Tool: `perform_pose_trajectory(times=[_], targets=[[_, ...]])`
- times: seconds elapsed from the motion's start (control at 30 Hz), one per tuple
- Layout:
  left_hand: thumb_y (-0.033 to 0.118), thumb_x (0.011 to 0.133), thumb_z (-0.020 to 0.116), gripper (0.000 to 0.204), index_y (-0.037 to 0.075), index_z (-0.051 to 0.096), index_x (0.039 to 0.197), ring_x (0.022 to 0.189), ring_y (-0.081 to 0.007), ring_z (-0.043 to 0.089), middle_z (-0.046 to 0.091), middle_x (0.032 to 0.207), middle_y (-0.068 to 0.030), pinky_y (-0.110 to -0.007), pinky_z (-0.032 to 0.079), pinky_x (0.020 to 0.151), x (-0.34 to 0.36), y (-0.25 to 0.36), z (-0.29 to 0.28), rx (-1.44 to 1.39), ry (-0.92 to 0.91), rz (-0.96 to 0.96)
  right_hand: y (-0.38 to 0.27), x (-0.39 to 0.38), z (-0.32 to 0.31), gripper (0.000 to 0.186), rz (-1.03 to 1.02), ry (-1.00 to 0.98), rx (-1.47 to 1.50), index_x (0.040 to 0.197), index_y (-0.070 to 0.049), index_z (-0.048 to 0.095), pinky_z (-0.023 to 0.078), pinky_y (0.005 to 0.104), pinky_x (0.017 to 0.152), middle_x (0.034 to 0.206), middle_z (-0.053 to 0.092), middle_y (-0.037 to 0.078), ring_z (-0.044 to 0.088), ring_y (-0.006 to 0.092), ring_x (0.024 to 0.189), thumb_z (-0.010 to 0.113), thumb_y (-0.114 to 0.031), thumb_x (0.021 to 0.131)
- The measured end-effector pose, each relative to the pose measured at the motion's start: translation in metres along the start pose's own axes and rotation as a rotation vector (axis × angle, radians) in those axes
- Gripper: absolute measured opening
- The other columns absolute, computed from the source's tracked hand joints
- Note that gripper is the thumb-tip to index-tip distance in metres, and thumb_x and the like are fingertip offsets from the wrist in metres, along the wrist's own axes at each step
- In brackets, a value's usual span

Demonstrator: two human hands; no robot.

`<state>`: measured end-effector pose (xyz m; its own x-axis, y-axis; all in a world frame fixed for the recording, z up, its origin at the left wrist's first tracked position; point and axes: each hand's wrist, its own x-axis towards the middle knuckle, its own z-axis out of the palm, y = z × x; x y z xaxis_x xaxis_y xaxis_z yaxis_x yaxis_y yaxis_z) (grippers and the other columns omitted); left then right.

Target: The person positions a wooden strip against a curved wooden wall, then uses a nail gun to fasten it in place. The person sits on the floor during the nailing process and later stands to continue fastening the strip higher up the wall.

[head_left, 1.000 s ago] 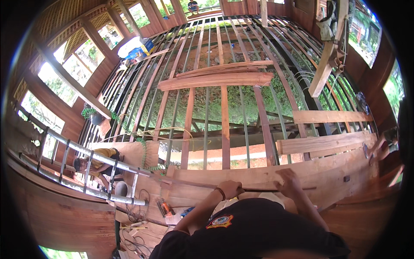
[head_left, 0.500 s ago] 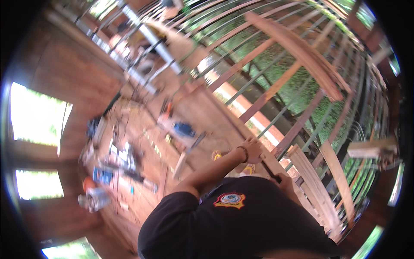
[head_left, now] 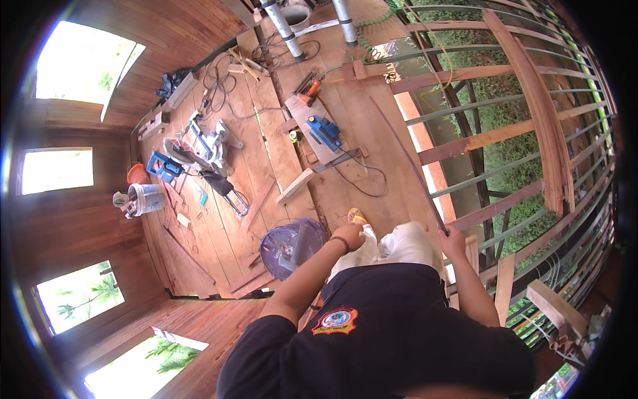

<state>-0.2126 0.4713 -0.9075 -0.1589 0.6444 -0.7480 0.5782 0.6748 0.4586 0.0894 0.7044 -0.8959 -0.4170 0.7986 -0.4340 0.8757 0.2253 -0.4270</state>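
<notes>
My right hand (head_left: 452, 239) grips a long, thin dark strip of wood (head_left: 410, 165) angled out over the boards (head_left: 362, 193). My left hand (head_left: 349, 234) is loosely curled by my left leg; anything in it is hidden. A dark purple bucket (head_left: 279, 249) stands just left of that hand. Ahead, a blue corded power tool (head_left: 323, 133) rests on a short board, with an orange tool (head_left: 309, 90) behind it and a tape measure (head_left: 294, 136) beside it.
A miter saw (head_left: 193, 153), pails (head_left: 146, 199), cables and offcuts occupy the left floor. Metal ladder legs (head_left: 286, 36) stand at the top. On my right are open floor joists (head_left: 465, 145) over greenery, with loose planks (head_left: 525, 100) across them. Wooden walls (head_left: 80, 233) have openings.
The view has swung left toward the saw and tools. My left hand has left the strip and dropped beside my leg; my right hand still holds the strip.
</notes>
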Motion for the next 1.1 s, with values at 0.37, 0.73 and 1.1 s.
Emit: perform_pose_trajectory(times=[0.37, 0.73, 1.1], targets=[[0.033, 0.091, 0.059, 0.038, 0.007, 0.073, 0.116, 0.112, -0.0371, 0.068, 0.072, 0.116, -0.0205, -0.045, 0.052, 0.098, 0.058, -0.094, 0.047, -0.254, 0.024, -0.382, -0.018, 0.2, 0.118, 0.033, 0.01, -0.169, -0.111, 0.099, -0.003, 0.07, 0.054, 0.0508, 0.083, 0.092, 0.073, 0.022, 0.069, 0.0424, 0.091, 0.069, -0.034, 0.089], [0.027, 0.092, 0.063, 0.031, 0.006, 0.07, 0.113, 0.102, -0.0349, 0.07, 0.074, 0.108, -0.0163, -0.043, 0.055, 0.089, 0.306, -0.125, 0.091, -0.48, 0.217, -0.192, 0.099, 0.33, 0.307, 0.026, -0.116, -0.2, -0.227, 0.097, -0.004, 0.07, 0.053, 0.051, 0.082, 0.095, 0.07, 0.019, 0.066, 0.0413, 0.093, 0.071, -0.027, 0.085], [0.027, 0.093, 0.065, 0.031, 0.006, 0.066, 0.116, 0.096, -0.0341, 0.07, 0.074, 0.1, -0.0144, -0.043, 0.055, 0.085, 0.392, -0.204, 0.043, -0.359, 0.409, 0.098, 0.205, 0.409, 0.46, 0.024, -0.313, -0.024, -0.156, 0.102, -0.004, 0.065, 0.052, 0.0518, 0.078, 0.098, 0.066, 0.02, 0.065, 0.0434, 0.092, 0.074, -0.019, 0.085]])
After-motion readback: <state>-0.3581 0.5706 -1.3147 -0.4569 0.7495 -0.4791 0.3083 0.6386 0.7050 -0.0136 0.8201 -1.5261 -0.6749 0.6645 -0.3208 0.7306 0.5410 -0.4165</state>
